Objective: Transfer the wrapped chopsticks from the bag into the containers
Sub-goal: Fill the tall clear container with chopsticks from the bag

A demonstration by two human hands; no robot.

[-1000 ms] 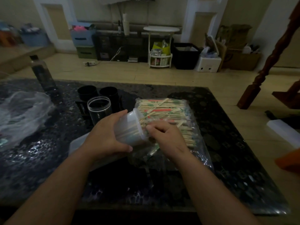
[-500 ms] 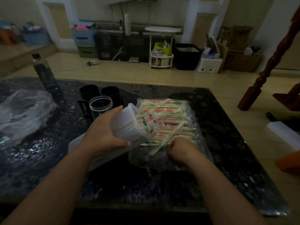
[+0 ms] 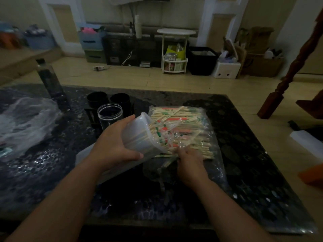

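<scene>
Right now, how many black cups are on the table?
2. The left black cup and the right black cup stand side by side behind the clear jar; none seems hidden.

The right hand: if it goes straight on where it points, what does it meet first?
Most likely the wrapped chopsticks in the bag, directly ahead of the right hand. Its fingertips may be touching them now, but depth is unclear.
</scene>
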